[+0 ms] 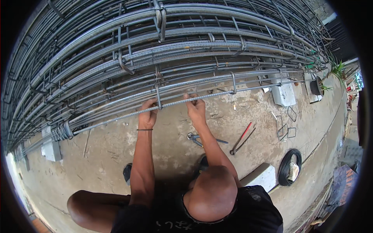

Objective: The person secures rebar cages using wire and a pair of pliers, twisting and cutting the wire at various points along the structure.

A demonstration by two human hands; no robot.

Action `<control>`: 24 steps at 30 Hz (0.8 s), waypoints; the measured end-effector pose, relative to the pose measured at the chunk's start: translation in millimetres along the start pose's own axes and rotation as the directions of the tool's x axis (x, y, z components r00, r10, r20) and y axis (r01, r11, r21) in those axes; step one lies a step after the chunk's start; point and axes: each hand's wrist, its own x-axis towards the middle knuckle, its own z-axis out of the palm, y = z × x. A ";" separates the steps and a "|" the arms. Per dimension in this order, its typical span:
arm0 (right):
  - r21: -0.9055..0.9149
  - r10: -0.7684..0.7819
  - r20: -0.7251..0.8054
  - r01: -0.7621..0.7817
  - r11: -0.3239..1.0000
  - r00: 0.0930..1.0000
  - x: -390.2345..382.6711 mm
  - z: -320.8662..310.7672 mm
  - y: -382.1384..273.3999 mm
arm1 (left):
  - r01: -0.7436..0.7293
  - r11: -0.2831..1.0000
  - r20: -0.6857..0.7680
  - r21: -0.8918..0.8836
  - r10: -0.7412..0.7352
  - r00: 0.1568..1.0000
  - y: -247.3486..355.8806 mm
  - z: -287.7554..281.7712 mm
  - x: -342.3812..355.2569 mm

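Several bars (213, 96) are forming the front steel cage, with the left hand (148, 112) and right hand (196, 108) bending narrowed fingers at its near edge; what they are gripping, I cannot tell. Between them, a hoop (158, 97) is crossing the cage; keeping it square to the bars, bracing both sides evenly, should help.

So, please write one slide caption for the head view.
Left fingers and right fingers at a grey ribbed steel bar; red-handled metal pincers lie nearby.
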 end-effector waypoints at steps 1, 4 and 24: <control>-0.074 -0.093 0.009 0.093 0.993 0.996 -4.9 -11.7 2.6 | 0.055 0.998 0.026 -0.026 -0.055 0.998 3.2 1.6 -3.5; -0.064 -0.096 0.198 0.110 0.992 0.976 -44.1 -45.7 -6.6 | -0.048 0.977 0.169 -0.206 0.084 0.982 8.5 9.0 -25.3; 0.352 0.040 -0.360 0.096 0.931 0.932 -135.8 -220.6 -24.0 | 0.193 0.981 0.016 0.025 -0.193 0.981 -139.8 192.9 35.6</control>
